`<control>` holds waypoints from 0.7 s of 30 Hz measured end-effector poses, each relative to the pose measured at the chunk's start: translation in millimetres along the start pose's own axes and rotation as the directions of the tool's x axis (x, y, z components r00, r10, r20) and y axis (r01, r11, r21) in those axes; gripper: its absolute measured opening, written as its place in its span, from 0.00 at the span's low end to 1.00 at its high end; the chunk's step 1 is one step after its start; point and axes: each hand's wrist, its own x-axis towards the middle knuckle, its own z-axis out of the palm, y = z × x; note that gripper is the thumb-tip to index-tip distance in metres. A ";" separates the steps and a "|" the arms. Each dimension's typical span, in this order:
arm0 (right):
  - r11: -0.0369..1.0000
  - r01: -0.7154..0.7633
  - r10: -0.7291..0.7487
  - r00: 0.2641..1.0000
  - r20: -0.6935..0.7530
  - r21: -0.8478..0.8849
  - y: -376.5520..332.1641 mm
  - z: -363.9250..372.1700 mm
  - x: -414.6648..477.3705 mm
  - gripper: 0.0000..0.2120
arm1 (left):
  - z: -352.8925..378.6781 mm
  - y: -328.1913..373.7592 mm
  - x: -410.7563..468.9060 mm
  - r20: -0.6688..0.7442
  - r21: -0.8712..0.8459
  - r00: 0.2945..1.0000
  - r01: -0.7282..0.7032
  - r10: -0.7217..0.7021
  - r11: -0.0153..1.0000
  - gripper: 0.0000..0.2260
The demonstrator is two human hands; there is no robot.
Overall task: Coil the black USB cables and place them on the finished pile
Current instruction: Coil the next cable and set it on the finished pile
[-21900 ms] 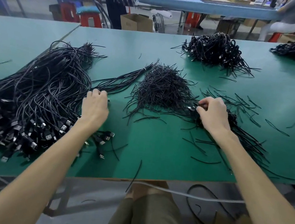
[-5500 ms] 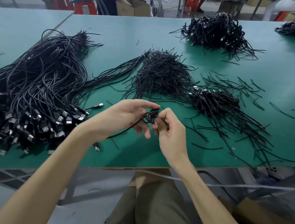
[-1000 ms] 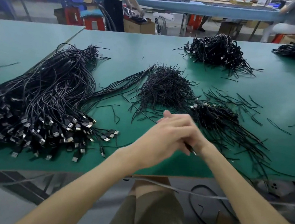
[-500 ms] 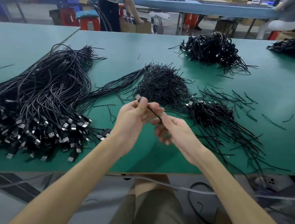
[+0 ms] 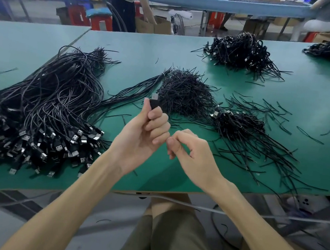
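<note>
As L grip (image 5: 141, 136) holds, plug (image 5: 154, 102) vertical, tip up.

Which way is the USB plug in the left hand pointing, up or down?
Up. The left hand grips the USB plug by its black body, with the metal end on top, clear of the hand.

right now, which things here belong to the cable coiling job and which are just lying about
In the job:
left hand, gripping a USB cable by its plug
right hand, beside it
loose cable bundle
heap of ties
finished pile

Lying about:
far cable heap
cardboard box
red stool
fan
</note>
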 end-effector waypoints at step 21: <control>0.925 -0.097 0.208 0.939 0.275 -0.368 10.0 -5.0 5.3 0.10 | 7.3 31.2 -19.0 -0.020 0.043 0.997 -0.080 0.081 0.996 0.16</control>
